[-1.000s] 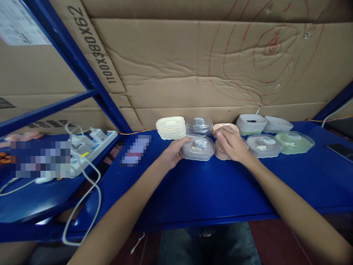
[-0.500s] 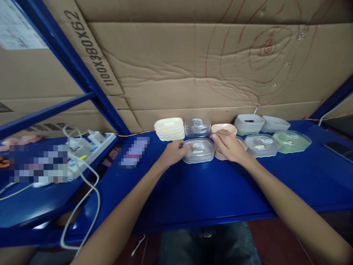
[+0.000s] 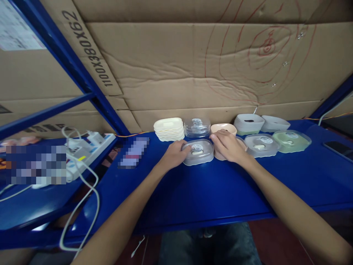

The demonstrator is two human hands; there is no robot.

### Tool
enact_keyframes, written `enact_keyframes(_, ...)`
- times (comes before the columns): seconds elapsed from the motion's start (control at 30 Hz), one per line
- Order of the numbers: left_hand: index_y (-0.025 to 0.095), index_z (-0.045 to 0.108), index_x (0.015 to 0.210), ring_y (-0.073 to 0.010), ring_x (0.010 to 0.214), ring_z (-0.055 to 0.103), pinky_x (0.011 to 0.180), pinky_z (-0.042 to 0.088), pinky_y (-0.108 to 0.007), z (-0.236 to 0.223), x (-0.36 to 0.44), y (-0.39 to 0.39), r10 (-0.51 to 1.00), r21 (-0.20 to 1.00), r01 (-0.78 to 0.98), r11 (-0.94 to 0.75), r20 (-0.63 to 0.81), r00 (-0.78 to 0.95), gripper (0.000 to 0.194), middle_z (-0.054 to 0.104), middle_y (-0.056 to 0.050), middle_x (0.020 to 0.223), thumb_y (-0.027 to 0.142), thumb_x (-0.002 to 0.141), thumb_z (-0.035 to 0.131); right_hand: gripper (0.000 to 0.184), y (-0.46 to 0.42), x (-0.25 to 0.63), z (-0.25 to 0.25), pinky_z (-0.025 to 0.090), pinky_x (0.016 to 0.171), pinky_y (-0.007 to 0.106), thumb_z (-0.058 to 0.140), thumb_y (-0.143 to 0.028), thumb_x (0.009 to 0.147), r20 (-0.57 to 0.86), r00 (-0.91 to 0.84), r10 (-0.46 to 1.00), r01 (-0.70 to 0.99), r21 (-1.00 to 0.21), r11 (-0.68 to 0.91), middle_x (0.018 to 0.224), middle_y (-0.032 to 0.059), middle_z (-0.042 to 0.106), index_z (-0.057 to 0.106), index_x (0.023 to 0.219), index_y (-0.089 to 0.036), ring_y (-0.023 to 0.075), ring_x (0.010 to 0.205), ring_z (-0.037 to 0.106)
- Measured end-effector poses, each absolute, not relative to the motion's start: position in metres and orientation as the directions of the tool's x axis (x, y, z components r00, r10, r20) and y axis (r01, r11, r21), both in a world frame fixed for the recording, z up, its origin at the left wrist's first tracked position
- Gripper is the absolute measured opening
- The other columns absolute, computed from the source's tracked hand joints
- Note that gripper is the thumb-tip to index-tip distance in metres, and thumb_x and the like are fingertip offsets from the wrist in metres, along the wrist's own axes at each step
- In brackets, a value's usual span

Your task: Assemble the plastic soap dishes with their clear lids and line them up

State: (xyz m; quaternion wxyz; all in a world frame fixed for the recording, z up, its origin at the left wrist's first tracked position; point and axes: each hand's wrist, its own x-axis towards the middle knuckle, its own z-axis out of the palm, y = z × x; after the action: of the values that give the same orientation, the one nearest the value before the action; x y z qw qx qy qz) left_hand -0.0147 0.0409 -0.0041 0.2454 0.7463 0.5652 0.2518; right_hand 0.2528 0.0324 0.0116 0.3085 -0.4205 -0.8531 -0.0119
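Observation:
My left hand (image 3: 175, 154) grips the left side of a grey-white plastic box with a clear lid (image 3: 203, 156), its thumb over the lid and the fingers behind the edge. A round label and a small pale tab show on that lid. Just to the right, my right hand (image 3: 227, 146) rests with bent fingers over a pink lidded box (image 3: 220, 154), fingertips at its left edge; the hand hides most of it. Behind my right hand is an open pink tray (image 3: 217, 129). Further right sit a grey lidded box (image 3: 266, 148) and a green lidded box (image 3: 296, 142).
At the back stand stacked cream trays (image 3: 168, 134), stacked clear lids (image 3: 197, 129), and grey-white trays (image 3: 248, 123). A phone (image 3: 338, 149) lies at the right. A power strip (image 3: 91, 154) with cables is at the left. Cardboard (image 3: 165, 66) walls off the blue table (image 3: 198, 195).
My left hand and the clear-lidded box have shifted slightly toward me. My right hand stays in place over the pink box.

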Motion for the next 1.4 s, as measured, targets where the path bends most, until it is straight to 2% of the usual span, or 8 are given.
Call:
enact_keyframes(0.1,0.020,0.075,0.126,-0.0328,0.126,0.070,0.113,0.050,-0.045,-0.007,-0.014,0.041,0.961,0.645,0.717,-0.264,0.114,0.251,0.039,0.078,-0.013,0.131,0.042,0.099,0.055,0.057,0.032,0.252,0.012,0.048,0.094,0.047,0.022,-0.049,0.119,0.516,-0.455,0.726,0.741,-0.232,0.630,0.088,0.0134,0.071,0.058,0.084,-0.023,0.0298,0.091,0.066)
enact_keyframes(0.27,0.020,0.073,0.133,-0.0321,0.135,0.068,0.121,0.048,-0.047,-0.007,-0.013,0.041,0.956,0.639,0.716,-0.281,0.120,0.268,0.040,0.077,-0.012,0.138,0.036,0.101,0.053,0.053,0.031,0.252,0.013,0.047,0.097,0.046,0.023,-0.046,0.119,0.501,-0.450,0.740,0.755,-0.230,0.615,0.091,0.0141,0.072,0.057,0.084,-0.023,0.0308,0.095,0.067)
enact_keyframes(0.5,0.021,0.072,0.137,-0.0330,0.141,0.065,0.126,0.045,-0.052,-0.010,-0.015,0.043,0.946,0.642,0.702,-0.310,0.137,0.293,0.042,0.074,-0.012,0.145,0.034,0.103,0.053,0.051,0.030,0.251,0.015,0.046,0.092,0.044,0.023,-0.047,0.118,0.497,-0.425,0.757,0.765,-0.250,0.594,0.087,0.0121,0.069,0.051,0.082,-0.025,0.0292,0.091,0.065)
enact_keyframes(0.8,0.023,0.072,0.139,-0.0338,0.139,0.064,0.123,0.047,-0.055,-0.022,-0.011,0.044,0.929,0.628,0.686,-0.366,0.206,0.308,0.043,0.075,-0.012,0.140,0.034,0.103,0.050,0.054,0.032,0.251,0.011,0.047,0.095,0.044,0.022,-0.048,0.119,0.500,-0.440,0.746,0.772,-0.213,0.599,0.086,0.0113,0.068,0.053,0.082,-0.024,0.0286,0.090,0.064)
enact_keyframes(1.1,0.021,0.068,0.137,-0.0319,0.138,0.063,0.122,0.047,-0.053,-0.023,-0.008,0.038,0.911,0.597,0.688,-0.412,0.273,0.309,0.043,0.073,-0.014,0.135,0.042,0.110,0.043,0.054,0.032,0.251,0.013,0.047,0.095,0.046,0.022,-0.047,0.118,0.498,-0.442,0.746,0.759,-0.236,0.607,0.086,0.0121,0.069,0.055,0.083,-0.024,0.0294,0.089,0.064)
enact_keyframes(1.23,0.021,0.069,0.127,-0.0298,0.126,0.068,0.115,0.051,-0.049,-0.011,-0.015,0.041,0.868,0.556,0.681,-0.476,0.420,0.264,0.037,0.076,-0.013,0.124,0.041,0.110,0.044,0.053,0.031,0.251,0.015,0.048,0.091,0.046,0.024,-0.048,0.118,0.505,-0.414,0.757,0.749,-0.283,0.599,0.089,0.0130,0.071,0.058,0.085,-0.024,0.0299,0.090,0.066)
enact_keyframes(1.33,0.020,0.070,0.120,-0.0302,0.115,0.070,0.109,0.054,-0.048,0.002,-0.032,0.050,0.782,0.459,0.726,-0.512,0.598,0.174,0.030,0.076,-0.013,0.116,0.035,0.107,0.047,0.052,0.032,0.255,0.016,0.049,0.092,0.046,0.028,-0.049,0.118,0.545,-0.383,0.746,0.737,-0.307,0.602,0.091,0.0126,0.073,0.061,0.086,-0.023,0.0303,0.093,0.068)
enact_keyframes(1.4,0.019,0.070,0.116,-0.0328,0.114,0.068,0.109,0.053,-0.050,0.008,-0.049,0.060,0.725,0.392,0.789,-0.472,0.683,0.094,0.027,0.075,-0.015,0.116,0.033,0.105,0.050,0.047,0.035,0.258,0.017,0.050,0.097,0.046,0.034,-0.048,0.117,0.579,-0.358,0.732,0.719,-0.328,0.612,0.099,0.0126,0.076,0.065,0.093,-0.022,0.0307,0.101,0.071)
